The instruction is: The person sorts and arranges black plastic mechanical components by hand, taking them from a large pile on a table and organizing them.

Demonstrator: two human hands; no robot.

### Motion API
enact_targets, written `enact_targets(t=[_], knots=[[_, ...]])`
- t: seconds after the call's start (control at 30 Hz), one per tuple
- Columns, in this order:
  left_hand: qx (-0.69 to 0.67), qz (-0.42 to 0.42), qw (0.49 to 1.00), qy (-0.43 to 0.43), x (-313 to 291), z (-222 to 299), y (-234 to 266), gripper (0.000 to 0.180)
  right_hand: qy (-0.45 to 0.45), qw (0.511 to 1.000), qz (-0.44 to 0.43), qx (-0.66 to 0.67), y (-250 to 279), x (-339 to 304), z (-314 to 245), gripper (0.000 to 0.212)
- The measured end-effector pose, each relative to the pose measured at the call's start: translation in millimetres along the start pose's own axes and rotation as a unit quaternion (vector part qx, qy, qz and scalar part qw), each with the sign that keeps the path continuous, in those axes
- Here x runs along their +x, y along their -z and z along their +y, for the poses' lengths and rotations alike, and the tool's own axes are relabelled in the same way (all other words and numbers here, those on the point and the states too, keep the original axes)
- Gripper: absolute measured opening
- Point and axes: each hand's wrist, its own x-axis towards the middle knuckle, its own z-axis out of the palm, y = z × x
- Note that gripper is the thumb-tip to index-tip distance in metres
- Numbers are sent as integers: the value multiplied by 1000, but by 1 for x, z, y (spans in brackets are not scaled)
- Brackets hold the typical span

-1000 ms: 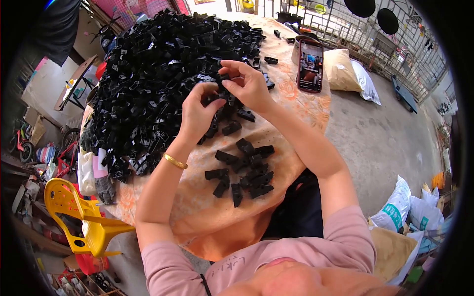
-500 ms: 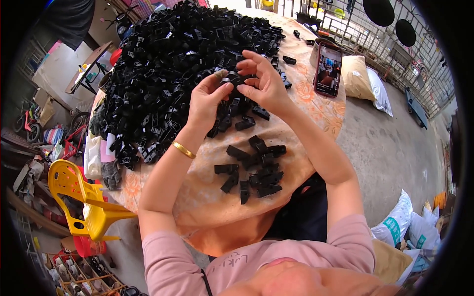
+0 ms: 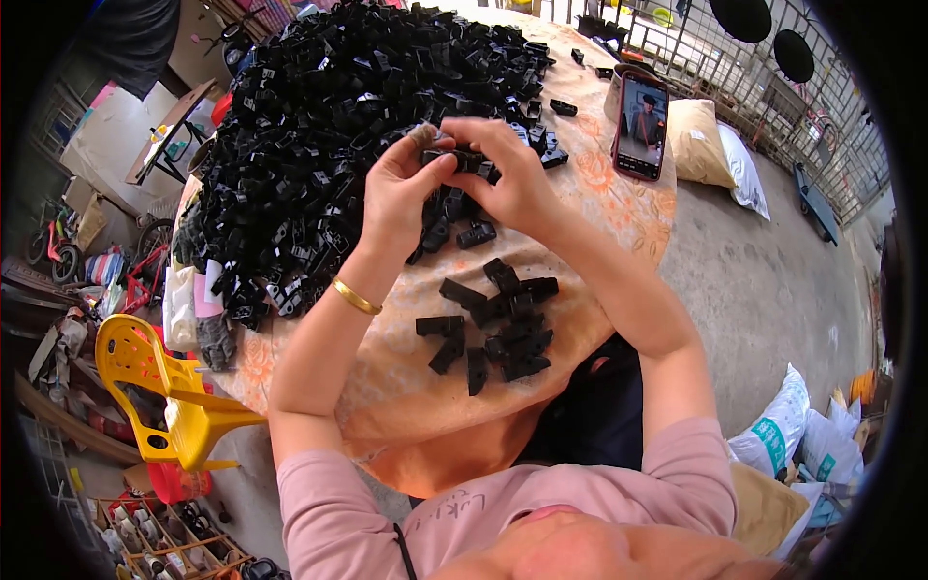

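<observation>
My left hand (image 3: 398, 191) and my right hand (image 3: 510, 182) meet at the near edge of a large heap of black plastic parts (image 3: 319, 126). Between their fingertips is a small black plastic part (image 3: 464, 160), pinched from both sides; my fingers cover much of it. A covering is wrapped round one left fingertip, and a gold bangle (image 3: 356, 296) circles my left wrist. Closer to me, a smaller cluster of similar black parts (image 3: 503, 324) lies loosely on the patterned tablecloth (image 3: 387, 387).
A phone (image 3: 640, 126) with a lit screen stands at the table's right edge. A yellow plastic chair (image 3: 184, 425) is at the left. Filled sacks (image 3: 701, 145) lie on the floor beyond the table, and white bags (image 3: 778, 425) are at the lower right.
My right hand has moved in toward the left, and its raised fingers have closed onto the black part. The phone's screen picture has changed.
</observation>
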Motion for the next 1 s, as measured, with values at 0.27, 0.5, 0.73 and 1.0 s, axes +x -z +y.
enact_targets(t=[0.27,0.5,0.73,1.0], knots=[[35,-32,999,-24,-3,9,-3,40,-251,924,-139,252,15,5,1,42],[102,-53,992,-55,-5,22,-4,47,-200,918,-130,317,14,6,11,42],[393,-304,867,-29,-47,34,-39,60,-275,961,17,31,69,-1,88,32],[341,-300,889,50,-36,11,-31,28,-164,954,-188,-169,42,-13,80,31]])
